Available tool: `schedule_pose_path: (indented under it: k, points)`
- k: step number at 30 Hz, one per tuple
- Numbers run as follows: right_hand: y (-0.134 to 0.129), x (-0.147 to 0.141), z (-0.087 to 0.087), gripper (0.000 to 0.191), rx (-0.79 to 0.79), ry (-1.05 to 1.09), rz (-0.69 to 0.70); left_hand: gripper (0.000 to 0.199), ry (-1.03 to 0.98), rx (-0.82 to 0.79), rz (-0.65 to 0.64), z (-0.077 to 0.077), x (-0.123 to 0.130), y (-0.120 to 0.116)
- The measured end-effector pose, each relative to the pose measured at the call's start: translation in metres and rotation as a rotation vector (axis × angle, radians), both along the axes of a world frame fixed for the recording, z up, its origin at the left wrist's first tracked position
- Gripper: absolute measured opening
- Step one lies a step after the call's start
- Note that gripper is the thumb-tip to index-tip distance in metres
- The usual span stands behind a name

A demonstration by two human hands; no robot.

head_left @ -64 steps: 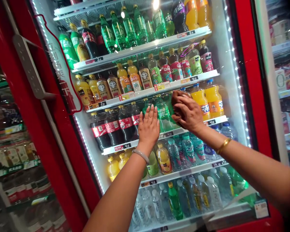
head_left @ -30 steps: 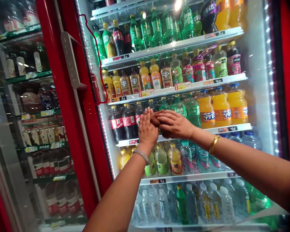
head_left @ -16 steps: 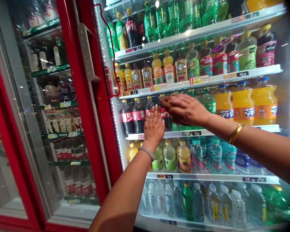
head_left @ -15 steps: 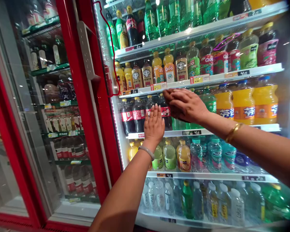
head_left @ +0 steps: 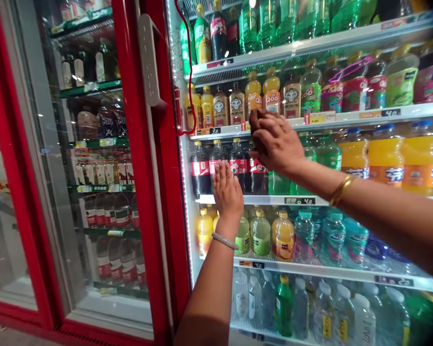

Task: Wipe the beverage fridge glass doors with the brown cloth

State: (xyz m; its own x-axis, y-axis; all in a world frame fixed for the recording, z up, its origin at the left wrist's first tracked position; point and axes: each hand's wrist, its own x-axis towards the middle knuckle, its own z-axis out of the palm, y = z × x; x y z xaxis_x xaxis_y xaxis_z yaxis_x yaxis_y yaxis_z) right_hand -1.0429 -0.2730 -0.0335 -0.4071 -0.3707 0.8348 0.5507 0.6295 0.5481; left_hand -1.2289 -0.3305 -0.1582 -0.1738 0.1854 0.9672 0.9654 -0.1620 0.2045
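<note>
My left hand is laid flat with fingers stretched out, apparently against the glass door of a lit drinks fridge, in front of the cola bottles. It holds nothing and wears a ring; a pale bangle is on the wrist. Higher and to the right, my right hand is closed around a crumpled dark brown cloth against the glass. Part of the cloth is hidden by the fingers. The hand is in front of the shelf edge below the Qoo bottles. A gold bracelet circles that wrist.
A red door frame with a pale handle stands left of the lit shelves. Farther left is a second glass-fronted fridge with bottles. Orange soda bottles are at right, water bottles on the bottom shelf.
The view has shifted, so the shelves appear farther right. My right hand with the cloth has moved up relative to the shelves; my left hand has slid slightly left and down across the cola bottles.
</note>
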Motion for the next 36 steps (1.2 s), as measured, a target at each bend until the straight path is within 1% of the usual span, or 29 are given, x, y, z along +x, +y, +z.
schedule_pose_path:
  k: [1, 3, 4, 5, 6, 7, 8, 10, 11, 12, 13, 14, 16, 17, 18, 19, 20, 22, 23, 24, 25, 26, 27, 29, 31, 32, 33, 34, 36]
  points:
    - [-0.003, -0.009, -0.010, 0.045, 0.038, -0.044, -0.001, 0.059, -0.034, 0.020, 0.020, 0.001, 0.000, 0.001]
    - [-0.006, -0.017, -0.033, 0.038, 0.145, -0.307, -0.018, 0.060, -0.053, 0.031, 0.063, 0.003, -0.005, 0.003]
    - [-0.006, -0.016, -0.041, 0.037, 0.195, -0.440, -0.018, 0.060, -0.034, 0.023, 0.079, 0.004, -0.009, 0.003]
    - [-0.005, -0.014, -0.044, 0.037, 0.231, -0.552, -0.017, 0.061, -0.006, 0.014, 0.091, 0.004, -0.013, 0.002]
    - [-0.003, -0.010, -0.043, 0.038, 0.242, -0.607, -0.020, 0.062, 0.027, 0.006, 0.101, 0.005, -0.018, 0.001]
    - [-0.001, -0.008, -0.038, 0.039, 0.223, -0.592, -0.026, 0.062, 0.058, 0.002, 0.108, 0.005, -0.022, 0.000]
    - [0.000, -0.009, -0.030, 0.042, 0.182, -0.513, -0.031, 0.062, 0.088, -0.001, 0.112, 0.006, -0.027, -0.001]
    - [0.001, -0.020, -0.018, 0.048, 0.088, -0.235, -0.025, 0.061, 0.134, -0.003, 0.108, 0.006, -0.034, -0.004]
    - [0.000, -0.029, -0.017, 0.049, 0.053, -0.104, -0.016, 0.061, 0.138, -0.002, 0.105, 0.006, -0.038, -0.005]
    - [-0.002, -0.039, -0.020, 0.049, 0.038, -0.040, -0.003, 0.061, 0.130, -0.001, 0.105, 0.006, -0.043, -0.006]
    - [-0.006, -0.047, -0.027, 0.047, 0.048, -0.065, 0.007, 0.062, 0.107, 0.004, 0.110, 0.005, -0.048, -0.007]
    - [-0.009, -0.054, -0.036, 0.043, 0.080, -0.167, 0.009, 0.064, 0.082, 0.008, 0.117, 0.003, -0.055, -0.009]
    - [-0.013, -0.056, -0.051, 0.036, 0.194, -0.474, 0.016, 0.066, 0.066, 0.002, 0.124, 0.000, -0.070, -0.012]
    - [-0.014, -0.054, -0.055, 0.034, 0.249, -0.605, 0.022, 0.067, 0.085, -0.009, 0.122, -0.002, -0.077, -0.014]
    - [-0.013, -0.051, -0.053, 0.034, 0.282, -0.683, 0.027, 0.066, 0.115, -0.024, 0.119, -0.004, -0.084, -0.015]
    - [-0.013, -0.048, -0.048, 0.034, 0.281, -0.687, 0.031, 0.066, 0.145, -0.039, 0.112, -0.005, -0.089, -0.017]
    - [-0.012, -0.049, -0.040, 0.034, 0.243, -0.619, 0.032, 0.065, 0.165, -0.049, 0.103, -0.006, -0.093, -0.018]
    - [-0.012, -0.059, -0.024, 0.039, 0.115, -0.351, 0.031, 0.064, 0.163, -0.051, 0.070, -0.008, -0.097, -0.019]
    - [-0.014, -0.069, -0.020, 0.042, 0.061, -0.204, 0.030, 0.063, 0.148, -0.044, 0.044, -0.008, -0.099, -0.019]
    - [-0.016, -0.079, -0.020, 0.043, 0.029, -0.093, 0.028, 0.062, 0.128, -0.033, 0.014, -0.008, -0.099, -0.019]
    - [-0.018, -0.089, -0.024, 0.043, 0.021, -0.047, 0.025, 0.062, 0.104, -0.017, -0.017, -0.008, -0.100, -0.020]
    - [-0.020, -0.098, -0.031, 0.042, 0.036, -0.080, 0.023, 0.061, 0.076, 0.001, -0.047, -0.009, -0.102, -0.021]
    - [-0.022, -0.103, -0.040, 0.040, 0.069, -0.183, 0.023, 0.061, 0.046, 0.016, -0.070, -0.011, -0.104, -0.023]
    - [-0.023, -0.103, -0.054, 0.038, 0.148, -0.500, 0.035, 0.061, -0.005, 0.025, -0.092, -0.017, -0.109, -0.028]
    - [-0.022, -0.096, -0.057, 0.035, 0.190, -0.739, 0.057, 0.060, -0.034, 0.005, -0.090, -0.026, -0.114, -0.033]
    - [-0.021, -0.094, -0.053, 0.035, 0.182, -0.766, 0.059, 0.060, -0.040, -0.012, -0.089, -0.031, -0.115, -0.035]
    - [-0.021, -0.095, -0.047, 0.035, 0.152, -0.718, 0.056, 0.060, -0.043, -0.028, -0.091, -0.036, -0.116, -0.036]
    - [-0.022, -0.099, -0.042, 0.037, 0.105, -0.606, 0.053, 0.060, -0.048, -0.040, -0.095, -0.041, -0.117, -0.038]
    - [-0.029, -0.119, -0.038, 0.042, -0.008, -0.316, 0.035, 0.060, -0.081, -0.051, -0.112, -0.051, -0.115, -0.038]
